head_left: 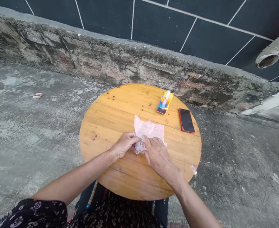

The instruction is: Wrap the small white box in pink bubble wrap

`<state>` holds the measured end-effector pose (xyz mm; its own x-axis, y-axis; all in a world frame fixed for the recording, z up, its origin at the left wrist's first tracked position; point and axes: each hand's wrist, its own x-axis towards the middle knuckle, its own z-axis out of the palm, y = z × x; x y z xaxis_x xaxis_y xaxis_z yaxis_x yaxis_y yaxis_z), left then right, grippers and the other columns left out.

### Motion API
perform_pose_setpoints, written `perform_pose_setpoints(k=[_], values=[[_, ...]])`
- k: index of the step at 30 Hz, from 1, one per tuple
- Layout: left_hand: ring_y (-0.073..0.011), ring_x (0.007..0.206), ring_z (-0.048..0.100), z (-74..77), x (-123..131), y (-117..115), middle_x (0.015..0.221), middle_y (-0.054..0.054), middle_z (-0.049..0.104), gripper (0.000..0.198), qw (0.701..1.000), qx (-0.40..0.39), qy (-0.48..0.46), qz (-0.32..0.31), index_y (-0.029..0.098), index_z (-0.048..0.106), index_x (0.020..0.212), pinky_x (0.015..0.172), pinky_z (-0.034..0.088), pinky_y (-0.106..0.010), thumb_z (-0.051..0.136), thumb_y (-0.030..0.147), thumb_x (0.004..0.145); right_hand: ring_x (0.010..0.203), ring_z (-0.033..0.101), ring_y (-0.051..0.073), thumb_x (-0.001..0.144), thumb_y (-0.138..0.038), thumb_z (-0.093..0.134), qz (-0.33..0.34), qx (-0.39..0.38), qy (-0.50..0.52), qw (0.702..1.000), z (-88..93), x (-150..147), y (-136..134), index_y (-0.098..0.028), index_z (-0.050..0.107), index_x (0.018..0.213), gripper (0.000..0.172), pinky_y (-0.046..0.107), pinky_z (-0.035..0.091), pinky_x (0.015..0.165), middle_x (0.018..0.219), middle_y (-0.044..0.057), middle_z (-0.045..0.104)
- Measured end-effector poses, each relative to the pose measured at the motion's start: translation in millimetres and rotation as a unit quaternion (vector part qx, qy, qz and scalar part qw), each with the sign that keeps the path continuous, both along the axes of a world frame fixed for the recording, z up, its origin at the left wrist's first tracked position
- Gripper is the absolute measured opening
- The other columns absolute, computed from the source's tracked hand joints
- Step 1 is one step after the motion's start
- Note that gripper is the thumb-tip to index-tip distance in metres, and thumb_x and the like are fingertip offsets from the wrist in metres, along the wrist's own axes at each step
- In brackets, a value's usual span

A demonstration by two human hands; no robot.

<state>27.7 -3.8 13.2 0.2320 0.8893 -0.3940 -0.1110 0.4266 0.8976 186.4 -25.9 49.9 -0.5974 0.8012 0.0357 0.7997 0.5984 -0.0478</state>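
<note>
A pinkish, translucent sheet that looks like bubble wrap (151,128) lies on the round wooden table (101,126). Its near edge is folded over a small item that I cannot make out. My left hand (126,144) pinches the left end of this fold between thumb and fingers. Bent over the fold from the right, my right hand (157,155) presses and grips it, its fingers close together. The fingertips of both hands almost meet there, and the right hand hides part of the sheet.
Toward the far right of the table stand a yellow and blue tape dispenser (165,102) and a phone in a red case (186,120). A piece of clear tape (193,170) hangs off the right table edge. Beyond the table runs a low stone wall (130,60).
</note>
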Motion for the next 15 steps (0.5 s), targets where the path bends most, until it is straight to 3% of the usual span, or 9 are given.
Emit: perform_pose_setpoints(k=[7,15], values=[[-0.0120,0.048,0.054,6.7,5.5,-1.1,0.053,-0.001,0.060,0.023,0.981,0.107,0.156,-0.040,0.016,0.056,0.058,0.049,0.041,-0.022,0.062,0.034,0.070,0.106,0.058,0.027,0.083,-0.016,0.057,-0.025,-0.010,0.094,0.995,-12.2,12.6,-0.4,-0.008,0.038,0.136,0.057,0.046,0.038,0.102,0.108,0.015,0.067],[-0.0116,0.051,0.046,20.4,18.9,-1.0,0.051,0.000,0.056,0.023,0.906,0.230,0.349,-0.070,0.017,0.059,0.051,0.053,0.029,-0.023,0.061,0.026,0.072,0.110,0.059,0.025,0.081,-0.009,0.053,-0.042,-0.024,0.163,0.985,-19.4,19.0,-6.8,-0.007,0.040,0.136,0.056,0.044,0.039,0.105,0.106,0.015,0.068]])
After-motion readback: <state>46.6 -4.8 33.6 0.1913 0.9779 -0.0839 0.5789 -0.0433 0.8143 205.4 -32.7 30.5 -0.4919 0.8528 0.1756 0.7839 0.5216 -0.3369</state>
